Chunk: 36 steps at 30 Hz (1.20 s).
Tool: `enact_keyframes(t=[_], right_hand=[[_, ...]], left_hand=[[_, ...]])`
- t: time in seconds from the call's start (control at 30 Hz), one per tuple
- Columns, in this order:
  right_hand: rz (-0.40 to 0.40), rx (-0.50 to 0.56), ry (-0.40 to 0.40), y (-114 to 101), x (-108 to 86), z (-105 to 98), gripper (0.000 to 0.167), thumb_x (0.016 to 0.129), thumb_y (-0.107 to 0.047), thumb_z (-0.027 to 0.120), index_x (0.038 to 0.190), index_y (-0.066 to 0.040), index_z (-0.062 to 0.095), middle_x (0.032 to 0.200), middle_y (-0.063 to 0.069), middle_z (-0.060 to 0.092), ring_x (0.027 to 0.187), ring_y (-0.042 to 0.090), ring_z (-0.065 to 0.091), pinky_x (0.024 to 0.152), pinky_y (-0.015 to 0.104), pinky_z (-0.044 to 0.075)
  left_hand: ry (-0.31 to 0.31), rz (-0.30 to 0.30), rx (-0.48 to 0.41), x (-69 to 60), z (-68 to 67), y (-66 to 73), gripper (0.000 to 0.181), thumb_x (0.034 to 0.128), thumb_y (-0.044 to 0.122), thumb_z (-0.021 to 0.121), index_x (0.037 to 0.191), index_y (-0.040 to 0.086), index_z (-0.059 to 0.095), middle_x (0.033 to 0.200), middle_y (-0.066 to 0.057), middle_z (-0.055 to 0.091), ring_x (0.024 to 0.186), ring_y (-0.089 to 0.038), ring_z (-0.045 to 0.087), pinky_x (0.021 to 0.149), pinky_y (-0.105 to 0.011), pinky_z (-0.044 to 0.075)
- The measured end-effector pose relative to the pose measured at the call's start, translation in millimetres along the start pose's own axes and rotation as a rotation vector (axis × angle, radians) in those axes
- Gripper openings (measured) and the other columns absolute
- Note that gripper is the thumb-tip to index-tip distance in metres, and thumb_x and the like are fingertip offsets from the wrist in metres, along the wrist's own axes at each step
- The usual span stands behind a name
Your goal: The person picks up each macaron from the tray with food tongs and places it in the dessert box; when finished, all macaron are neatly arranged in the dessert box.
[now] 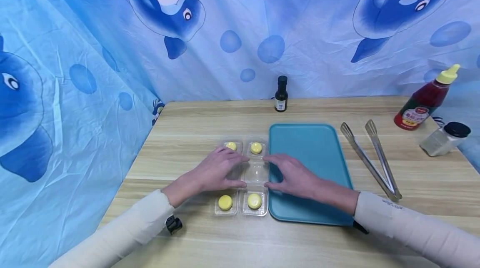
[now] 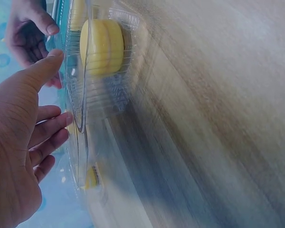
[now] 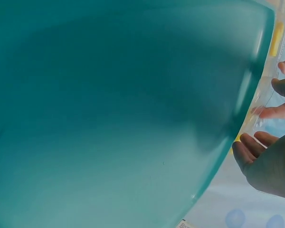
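Observation:
Several yellow macarons (image 1: 254, 201) sit in clear plastic boxes (image 1: 256, 172) in the middle of the table. In the left wrist view, one macaron (image 2: 104, 47) stands close up behind the clear wall of its box. My left hand (image 1: 221, 170) is over the left-hand boxes, thumb and fingers spread apart, pointing right. Facing it, my right hand (image 1: 290, 176) reaches over the tray's left edge with fingers parted. Both hands' fingertips are near the clear plastic between them; whether they touch it I cannot tell. Neither hand grips anything visible.
A teal tray (image 1: 311, 143) lies right of the boxes, under my right forearm. Metal tongs (image 1: 375, 164) lie beyond it. A small dark bottle (image 1: 281, 95) stands at the back. A red sauce bottle (image 1: 425, 103) and a black-lidded jar (image 1: 444, 141) are at the right.

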State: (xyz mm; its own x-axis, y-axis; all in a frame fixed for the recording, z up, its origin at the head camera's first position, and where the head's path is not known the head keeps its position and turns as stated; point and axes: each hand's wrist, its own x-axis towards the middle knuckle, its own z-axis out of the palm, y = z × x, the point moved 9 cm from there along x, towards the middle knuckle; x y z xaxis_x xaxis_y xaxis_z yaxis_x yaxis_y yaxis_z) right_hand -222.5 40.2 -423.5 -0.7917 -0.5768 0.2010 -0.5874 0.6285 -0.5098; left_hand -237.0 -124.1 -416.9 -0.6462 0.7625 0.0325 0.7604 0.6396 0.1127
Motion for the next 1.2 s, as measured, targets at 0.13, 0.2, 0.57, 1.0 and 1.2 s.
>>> enact_keyframes(t=[0.13,0.2,0.57,1.0,1.2], right_hand=[[0.004,0.035,0.008,0.6,0.7,0.0,0.074,0.084,-0.027,0.093,0.144,0.003,0.060,0.143,0.022,0.064,0.133,0.038,0.060,0.113,0.053,0.050],[0.018,0.051,0.007,1.6,1.2,-0.3,0.074,0.083,-0.026,0.093,0.143,0.003,0.061,0.142,0.021,0.064,0.134,0.037,0.060,0.113,0.052,0.050],[-0.033,0.262,0.111,-8.5,0.0,-19.6,0.069,0.081,-0.007,0.092,0.142,0.000,0.060,0.139,0.017,0.065,0.115,0.037,0.069,0.098,0.049,0.061],[0.300,0.821,0.175,12.0,3.0,-23.5,0.049,0.097,-0.002,0.076,0.143,0.003,0.061,0.133,0.027,0.066,0.107,0.035,0.073,0.089,0.031,0.064],[0.416,0.994,0.184,20.7,4.8,-19.6,0.027,0.099,0.004,0.070,0.124,0.013,0.066,0.112,0.028,0.069,0.086,0.028,0.076,0.082,0.035,0.066]], left_hand=[[0.006,-0.007,-0.011,0.4,-1.0,0.4,0.077,0.0914,0.062,0.076,0.149,0.012,0.061,0.144,-0.006,0.066,0.136,-0.028,0.057,0.124,-0.057,0.033],[0.014,-0.010,-0.019,0.5,-2.1,0.5,0.077,0.0908,0.061,0.077,0.148,0.012,0.061,0.144,-0.007,0.066,0.136,-0.028,0.057,0.124,-0.056,0.033],[0.112,-0.040,-0.178,-0.3,-16.6,0.6,0.084,0.0892,0.055,0.082,0.154,0.010,0.054,0.138,-0.010,0.069,0.131,-0.029,0.061,0.123,-0.069,0.028],[0.377,0.140,0.027,-4.4,-46.8,22.8,0.083,0.0865,0.044,0.089,0.151,0.004,0.055,0.146,-0.012,0.061,0.133,-0.027,0.060,0.114,-0.044,0.050],[0.431,0.171,0.037,-7.1,-51.3,29.6,0.086,0.0842,0.041,0.092,0.151,0.003,0.053,0.144,-0.014,0.061,0.121,-0.026,0.067,0.102,-0.041,0.059]])
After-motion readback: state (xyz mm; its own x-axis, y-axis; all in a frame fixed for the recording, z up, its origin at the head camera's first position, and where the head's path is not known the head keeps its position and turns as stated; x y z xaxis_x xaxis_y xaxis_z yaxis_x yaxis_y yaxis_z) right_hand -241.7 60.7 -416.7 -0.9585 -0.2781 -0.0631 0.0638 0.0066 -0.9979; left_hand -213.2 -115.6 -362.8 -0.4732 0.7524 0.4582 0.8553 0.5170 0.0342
